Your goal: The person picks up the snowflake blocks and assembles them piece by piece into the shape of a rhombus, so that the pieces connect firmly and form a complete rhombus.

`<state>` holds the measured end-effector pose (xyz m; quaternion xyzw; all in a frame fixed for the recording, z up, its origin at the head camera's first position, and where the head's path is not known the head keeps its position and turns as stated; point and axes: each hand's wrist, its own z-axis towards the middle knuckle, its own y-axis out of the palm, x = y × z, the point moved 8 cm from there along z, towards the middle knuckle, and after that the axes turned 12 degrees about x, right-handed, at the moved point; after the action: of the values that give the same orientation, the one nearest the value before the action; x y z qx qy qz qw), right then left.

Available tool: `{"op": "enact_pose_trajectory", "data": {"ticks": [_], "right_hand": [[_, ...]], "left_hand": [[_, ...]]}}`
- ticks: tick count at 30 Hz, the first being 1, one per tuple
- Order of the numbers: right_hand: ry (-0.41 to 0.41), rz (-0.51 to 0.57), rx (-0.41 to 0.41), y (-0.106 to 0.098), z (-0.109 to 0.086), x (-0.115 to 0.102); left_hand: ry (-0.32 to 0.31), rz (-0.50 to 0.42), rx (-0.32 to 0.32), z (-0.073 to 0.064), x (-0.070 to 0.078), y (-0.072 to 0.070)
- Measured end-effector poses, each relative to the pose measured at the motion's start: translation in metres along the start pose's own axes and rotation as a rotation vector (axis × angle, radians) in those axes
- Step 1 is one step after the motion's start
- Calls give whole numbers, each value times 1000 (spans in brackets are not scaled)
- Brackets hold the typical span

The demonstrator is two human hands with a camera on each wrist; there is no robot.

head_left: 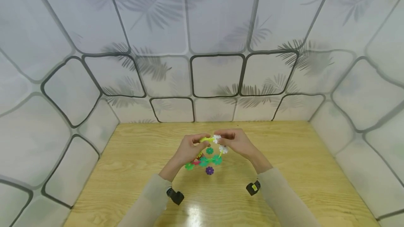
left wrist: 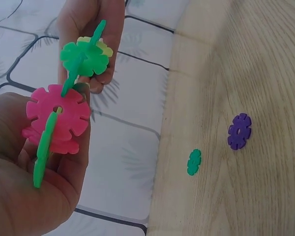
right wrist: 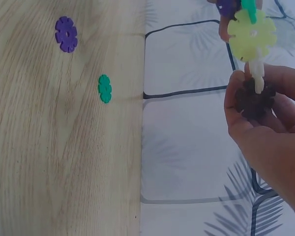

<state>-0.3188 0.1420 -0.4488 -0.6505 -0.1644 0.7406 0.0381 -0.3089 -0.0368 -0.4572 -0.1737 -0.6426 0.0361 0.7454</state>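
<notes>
Both hands hold up a ring-like chain of slotted snowflake discs above the table. My left hand point(head_left: 189, 149) grips it on the left, by its yellow part; in the left wrist view, pink discs point(left wrist: 69, 110) lie against that palm, with a green disc point(left wrist: 81, 61) farther along. My right hand point(head_left: 238, 145) pinches a white disc point(head_left: 216, 139) at the upper right, and another white disc point(head_left: 223, 149) hangs just below. Green discs point(head_left: 216, 159) form the chain's lower side. In the right wrist view the pinched disc point(right wrist: 255, 102) looks dark, beside a pale yellow disc point(right wrist: 252, 37).
A loose purple disc point(head_left: 209, 170) and a loose green disc point(left wrist: 194, 162) lie on the wooden table point(head_left: 142, 185). White patterned walls point(head_left: 217, 76) enclose the table at the back and both sides. Each wrist wears a small black camera point(head_left: 253, 187).
</notes>
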Motion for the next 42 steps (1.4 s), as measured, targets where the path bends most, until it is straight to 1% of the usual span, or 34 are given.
{"op": "enact_pose_trajectory", "data": {"ticks": [6,9,12,17,20,27,30,34,37,42], "right_hand": [[-6,9,-3,-1,-2,1],[-11,37,10,-1,-1,5],[-14,68,17,0,1,8],[-26,72,5,7,3,11],[-17,72,-12,13,3,11],[-6,68,-9,17,4,10],[3,59,30,15,5,10],[20,50,120,7,9,15],[42,60,170,3,13,22],[70,66,220,2,18,41]], "left_hand": [[35,31,9,-2,5,5],[35,39,20,-4,6,8],[4,6,9,-4,2,10],[-51,-100,-45,-3,-1,17],[-54,-116,-59,-4,-1,18],[-80,-129,-42,-5,-7,17],[-83,-128,-25,-5,-9,15],[-86,-119,3,-4,-10,11],[-91,-116,23,-5,-10,7],[-100,-120,46,-7,-9,4]]}}
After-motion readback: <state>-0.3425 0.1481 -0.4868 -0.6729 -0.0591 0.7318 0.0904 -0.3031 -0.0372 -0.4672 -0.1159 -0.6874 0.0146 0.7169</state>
